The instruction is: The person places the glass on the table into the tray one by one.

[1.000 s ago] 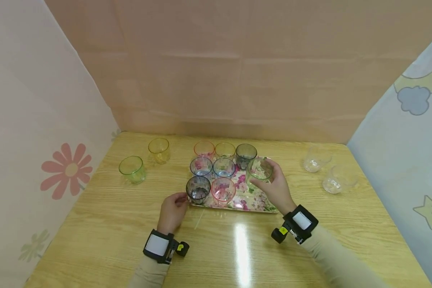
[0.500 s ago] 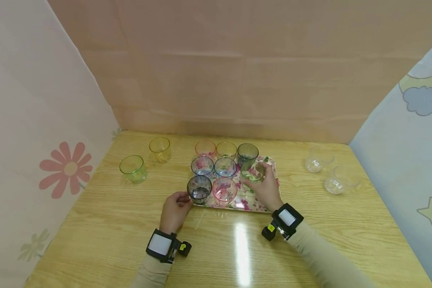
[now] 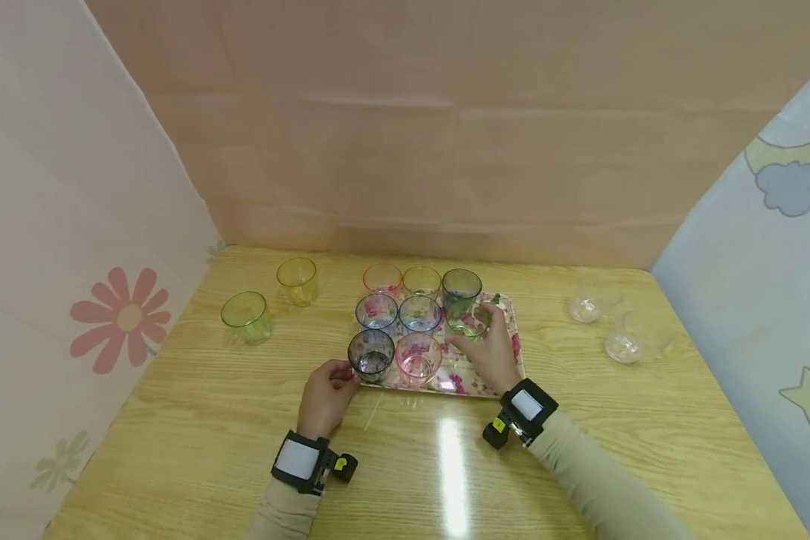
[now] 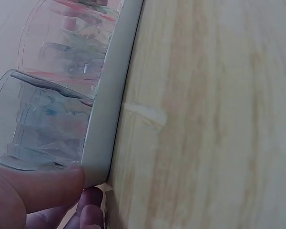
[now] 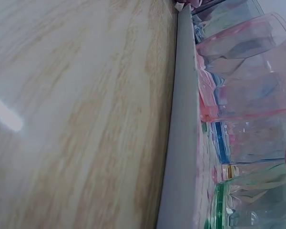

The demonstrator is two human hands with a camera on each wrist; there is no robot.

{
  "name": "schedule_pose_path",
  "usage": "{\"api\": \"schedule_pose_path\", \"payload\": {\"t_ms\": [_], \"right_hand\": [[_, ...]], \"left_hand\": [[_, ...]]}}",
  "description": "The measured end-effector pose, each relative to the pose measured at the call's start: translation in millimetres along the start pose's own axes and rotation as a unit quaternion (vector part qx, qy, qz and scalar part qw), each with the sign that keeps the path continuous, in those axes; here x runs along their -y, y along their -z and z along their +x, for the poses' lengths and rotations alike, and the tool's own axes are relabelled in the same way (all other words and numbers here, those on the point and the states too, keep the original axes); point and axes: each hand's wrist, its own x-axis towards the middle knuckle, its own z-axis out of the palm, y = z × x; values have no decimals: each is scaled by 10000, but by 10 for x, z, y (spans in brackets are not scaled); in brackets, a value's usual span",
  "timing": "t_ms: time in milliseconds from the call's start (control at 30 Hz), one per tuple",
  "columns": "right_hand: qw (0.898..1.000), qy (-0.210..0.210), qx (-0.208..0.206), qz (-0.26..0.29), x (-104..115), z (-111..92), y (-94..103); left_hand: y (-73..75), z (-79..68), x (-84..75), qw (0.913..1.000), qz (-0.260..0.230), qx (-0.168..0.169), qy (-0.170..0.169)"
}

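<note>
My left hand (image 3: 324, 397) pinches the near left corner of the flower-patterned tray (image 3: 469, 384); in the left wrist view the thumb (image 4: 47, 186) lies against the tray's wall (image 4: 102, 138). My right hand (image 3: 494, 358) grips a clear green glass (image 3: 464, 327) from the right, low over the tray and right of a blue glass (image 3: 420, 315). In the right wrist view the green glass (image 5: 257, 210) is upright and one fingertip shows. On the tray's front row stand a dark grey glass (image 3: 371, 361), beside my left hand, and a pink glass (image 3: 418, 361).
Behind are another blue glass (image 3: 376, 312), then a red-rimmed glass (image 3: 382, 279), a yellow one (image 3: 421, 280) and a dark one (image 3: 462, 285). Green (image 3: 246, 319) and yellow (image 3: 298, 282) glasses stand left of the tray. Two colourless glasses (image 3: 587, 301) are at the right.
My right hand has moved left and slightly down with the green glass, bringing it beside the blue glass and in front of the dark one. The left hand stays at the tray corner.
</note>
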Motion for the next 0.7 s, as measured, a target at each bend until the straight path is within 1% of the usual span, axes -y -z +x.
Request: {"api": "schedule_pose_path", "payload": {"t_ms": [167,700], "right_hand": [[9999,45,-30,-106,4,9,-25],[9999,91,57,32,4,24,-48]], "left_hand": [[5,3,1,10000,43,-2,41],[13,1,-16,9999,21,15,134]]}}
